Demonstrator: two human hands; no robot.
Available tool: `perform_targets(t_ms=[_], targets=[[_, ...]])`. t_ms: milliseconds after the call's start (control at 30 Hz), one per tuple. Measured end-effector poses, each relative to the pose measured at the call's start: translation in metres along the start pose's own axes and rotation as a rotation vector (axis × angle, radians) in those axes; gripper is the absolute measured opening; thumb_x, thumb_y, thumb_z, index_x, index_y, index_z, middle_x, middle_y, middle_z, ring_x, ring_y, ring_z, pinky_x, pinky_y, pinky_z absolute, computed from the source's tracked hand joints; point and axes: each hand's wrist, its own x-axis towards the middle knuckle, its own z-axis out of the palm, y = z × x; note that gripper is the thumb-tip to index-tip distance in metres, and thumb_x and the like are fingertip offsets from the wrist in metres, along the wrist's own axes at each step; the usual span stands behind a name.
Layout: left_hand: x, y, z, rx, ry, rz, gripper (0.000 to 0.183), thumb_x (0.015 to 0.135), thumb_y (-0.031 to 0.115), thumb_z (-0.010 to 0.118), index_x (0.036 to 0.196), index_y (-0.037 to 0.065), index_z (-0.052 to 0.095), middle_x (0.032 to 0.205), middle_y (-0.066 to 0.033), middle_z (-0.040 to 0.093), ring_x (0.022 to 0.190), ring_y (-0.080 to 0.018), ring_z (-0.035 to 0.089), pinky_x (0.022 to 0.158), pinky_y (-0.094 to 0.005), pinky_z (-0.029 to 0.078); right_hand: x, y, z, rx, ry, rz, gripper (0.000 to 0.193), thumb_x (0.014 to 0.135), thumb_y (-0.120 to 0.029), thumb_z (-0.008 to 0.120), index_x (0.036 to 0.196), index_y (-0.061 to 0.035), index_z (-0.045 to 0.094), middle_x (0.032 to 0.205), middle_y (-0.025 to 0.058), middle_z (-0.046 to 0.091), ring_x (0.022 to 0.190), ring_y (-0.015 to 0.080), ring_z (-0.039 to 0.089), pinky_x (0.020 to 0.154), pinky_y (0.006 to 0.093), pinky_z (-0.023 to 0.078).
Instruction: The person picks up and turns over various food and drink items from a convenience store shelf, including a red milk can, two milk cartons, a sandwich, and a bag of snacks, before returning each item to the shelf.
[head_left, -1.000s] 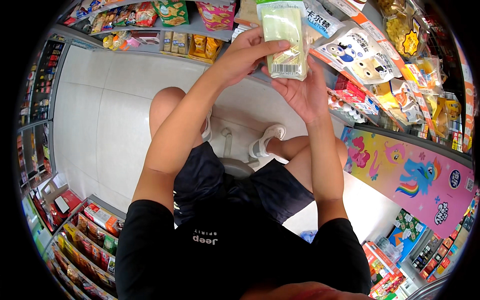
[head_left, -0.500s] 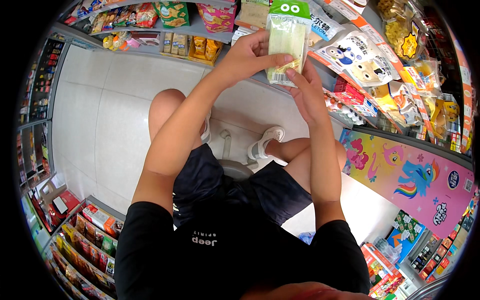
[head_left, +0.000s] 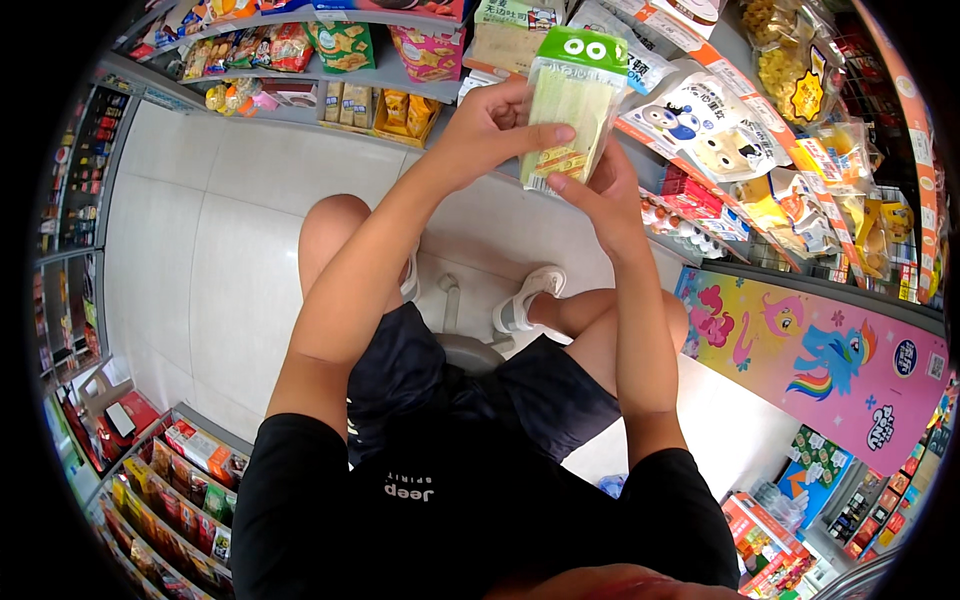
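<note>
Between my two hands, in front of the shelves, is a clear packet of pale green bread, its green top printed with two white eyes. My left hand grips its left side, thumb laid across the front and fingers behind. At the lower right corner, my right hand pinches the packet with the thumb in front; its other fingers are partly hidden behind. The packet tilts slightly, with its top leaning right.
Bagged snacks, such as a white bag with cartoon figures, fill the shelf at right. Small boxes stand on the lower shelf. A pink cartoon panel is at right. Below me is a grey stool; another snack rack stands lower left.
The packet has come down toward me and a little left, tilting its top to the right. Both hands have moved with it and keep their hold.
</note>
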Motion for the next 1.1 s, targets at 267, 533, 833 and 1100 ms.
perform_targets(t_ms=[267, 533, 833, 1100], targets=[[-0.004, 0.006, 0.003, -0.108, -0.053, -0.006, 0.036, 0.087, 0.023, 0.08, 0.115, 0.002, 0.071, 0.105, -0.0067, 0.074, 0.092, -0.0109, 0.068, 0.08, -0.027, 0.055, -0.002, 0.005, -0.009, -0.087, -0.054, -0.026, 0.073, 0.075, -0.006, 0.086, 0.138, -0.0006, 0.048, 0.124, 0.0088, 0.063, 0.113, 0.0189, 0.063, 0.098, 0.0358, 0.052], [-0.002, 0.003, 0.006, -0.063, -0.006, -0.038, 0.038, 0.09, 0.027, 0.078, 0.115, 0.0, 0.071, 0.103, -0.0072, 0.074, 0.089, -0.0107, 0.069, 0.077, -0.0264, 0.055, -0.003, 0.004, -0.007, -0.113, -0.072, -0.022, 0.07, 0.078, -0.009, 0.085, 0.137, -0.0006, 0.049, 0.12, 0.0088, 0.065, 0.111, 0.0183, 0.064, 0.096, 0.0352, 0.053], [0.0, 0.006, 0.009, -0.098, 0.031, -0.102, 0.041, 0.093, 0.035, 0.073, 0.115, 0.001, 0.07, 0.099, -0.0057, 0.072, 0.087, -0.0094, 0.068, 0.072, -0.0248, 0.055, -0.005, 0.006, -0.005, -0.071, -0.052, 0.01, 0.062, 0.083, -0.011, 0.082, 0.136, 0.0001, 0.05, 0.12, 0.009, 0.065, 0.108, 0.0172, 0.064, 0.091, 0.0334, 0.053], [0.003, 0.003, 0.011, -0.181, 0.098, -0.162, 0.043, 0.093, 0.037, 0.073, 0.113, 0.0, 0.07, 0.096, -0.0056, 0.072, 0.082, -0.0097, 0.069, 0.069, -0.025, 0.055, -0.005, 0.011, -0.007, -0.002, -0.03, 0.069, 0.057, 0.089, -0.015, 0.077, 0.136, 0.0017, 0.05, 0.118, 0.0088, 0.066, 0.106, 0.0163, 0.064, 0.093, 0.0332, 0.053]])
